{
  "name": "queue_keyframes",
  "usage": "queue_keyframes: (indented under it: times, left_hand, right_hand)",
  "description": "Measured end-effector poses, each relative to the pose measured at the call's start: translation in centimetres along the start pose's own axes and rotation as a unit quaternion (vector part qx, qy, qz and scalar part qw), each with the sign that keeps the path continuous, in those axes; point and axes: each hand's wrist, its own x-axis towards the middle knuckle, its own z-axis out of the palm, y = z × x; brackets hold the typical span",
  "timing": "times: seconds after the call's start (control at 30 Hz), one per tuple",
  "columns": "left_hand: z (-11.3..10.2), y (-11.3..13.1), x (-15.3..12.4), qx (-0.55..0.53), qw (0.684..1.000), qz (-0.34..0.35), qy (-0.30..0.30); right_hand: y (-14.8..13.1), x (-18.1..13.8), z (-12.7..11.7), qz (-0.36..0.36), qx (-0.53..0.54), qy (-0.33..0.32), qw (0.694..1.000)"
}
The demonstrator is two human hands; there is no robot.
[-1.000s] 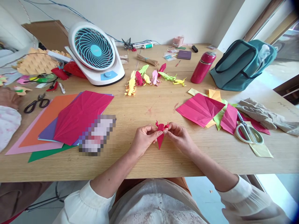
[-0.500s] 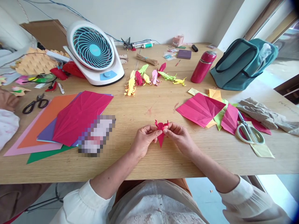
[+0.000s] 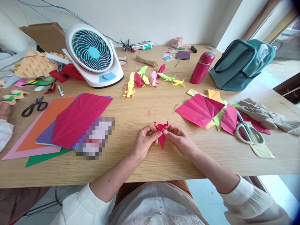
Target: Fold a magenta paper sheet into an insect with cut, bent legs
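A small folded red origami figure (image 3: 161, 142) is pinched between both hands above the near part of the table. Its pointed end hangs down towards me, and two thin curled tips stick up at the far side. My left hand (image 3: 146, 139) grips its left side with thumb and fingers. On the other side my right hand (image 3: 177, 135) pinches it the same way, the two thumbs nearly meeting. Farther off stand several finished paper figures, among them a yellow one (image 3: 130, 87) and a pink one (image 3: 154, 78).
Coloured paper sheets (image 3: 77, 125) lie at left beside a blurred-out object (image 3: 96, 137) and black scissors (image 3: 34, 106). A white fan (image 3: 117, 67) stands behind. On the right are creased red paper (image 3: 199, 109), white-handled scissors (image 3: 250, 134), a red flask (image 3: 201, 68) and a teal bag (image 3: 234, 68). A co-worker's sleeve (image 3: 5, 132) shows far left.
Both hands keep their pinch on the origami figure, almost unmoved. The view has shifted slightly. At far left the co-worker's hand has drawn back towards the edge.
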Motion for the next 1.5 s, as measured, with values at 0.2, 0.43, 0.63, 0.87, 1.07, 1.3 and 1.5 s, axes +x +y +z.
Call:
queue_keyframes:
  times: [0.2, 0.43, 0.63, 0.87, 1.07, 1.3, 1.5]
  left_hand:
    - [0.3, 0.4, -0.1, -0.015, 1.000, -0.024, 0.008]
    - [0.2, 0.0, 0.0, -0.020, 0.999, -0.035, 0.018]
    - [0.0, -0.5, 0.1, 0.007, 0.999, 0.014, 0.028]
    - [0.0, -0.5, 0.1, 0.013, 0.999, 0.030, 0.030]
    - [-0.2, -0.3, 0.2, 0.034, 0.997, 0.057, 0.050]
    - [-0.6, -0.2, 0.6, 0.088, 0.992, 0.072, 0.051]
    - [-0.9, 0.4, 0.8, 0.053, 0.998, 0.018, 0.013]
  right_hand:
    - [0.3, 0.1, -0.2, -0.015, 0.005, 0.021, 1.000]
    - [0.2, 0.2, -0.1, -0.019, -0.015, 0.041, 0.999]
    - [0.3, 0.3, 0.0, -0.022, -0.024, 0.034, 0.999]
    - [0.6, 0.4, -0.2, -0.032, -0.042, 0.051, 0.997]
    - [0.5, 0.5, -0.1, -0.024, -0.036, 0.056, 0.997]
    - [0.4, 0.5, 0.0, -0.051, -0.080, 0.079, 0.992]
    - [0.5, 0.7, -0.2, -0.039, -0.084, 0.076, 0.993]
